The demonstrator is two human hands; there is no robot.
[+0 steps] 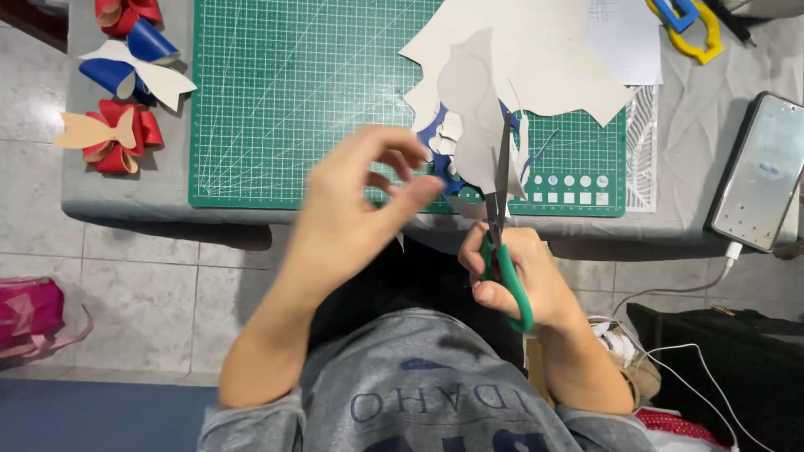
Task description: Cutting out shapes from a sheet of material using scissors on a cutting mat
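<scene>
My right hand [523,280] grips green-handled scissors [502,243], blades pointing up and away from me. The blades meet a grey paper cut-out [473,105] that stands above the green cutting mat [293,100]. My left hand [360,205] hovers just left of the scissors with fingers spread and curled, its fingertips close to the lower edge of the cut-out; whether it pinches the paper is unclear. Blue paper scraps [440,159] lie on the mat behind the fingers.
Large cream paper sheets [536,50] cover the mat's upper right. Red, blue and tan paper bows [121,75] sit at the table's left. A phone [758,172] with a white cable lies at the right; yellow and blue tools [691,25] at top right. A white stencil [643,151] borders the mat.
</scene>
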